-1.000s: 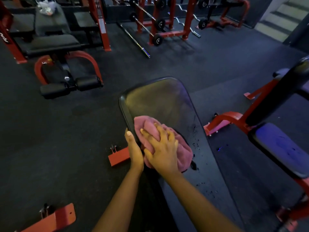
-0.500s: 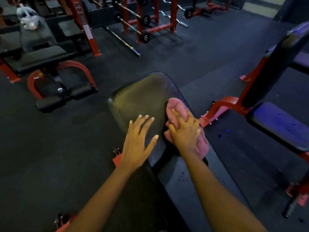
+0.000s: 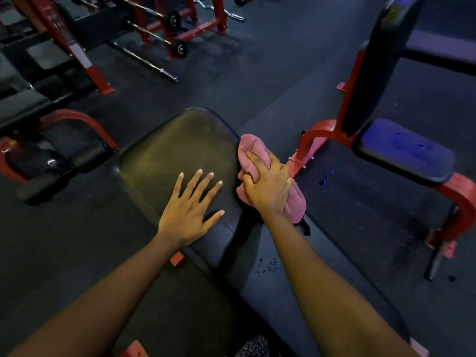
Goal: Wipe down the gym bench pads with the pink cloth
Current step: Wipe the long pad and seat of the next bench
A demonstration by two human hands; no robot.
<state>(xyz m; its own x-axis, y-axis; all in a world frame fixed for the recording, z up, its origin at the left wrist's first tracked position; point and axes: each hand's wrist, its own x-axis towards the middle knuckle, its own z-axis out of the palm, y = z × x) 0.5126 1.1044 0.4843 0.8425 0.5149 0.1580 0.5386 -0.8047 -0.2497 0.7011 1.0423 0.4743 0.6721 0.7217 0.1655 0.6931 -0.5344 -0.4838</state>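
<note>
While the left grip lies flat and wide, fingers spread on the black bench pad, the right grip clutches the bunched pink cloth. Cloth sits pressed on the pad's right edge, hanging over the side.

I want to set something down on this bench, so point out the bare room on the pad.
Bare: the far half of the pad, from the left hand up to the rounded far edge. Crowded: the right edge, where the right hand grips the pink cloth, and the near middle under the left hand.
</note>
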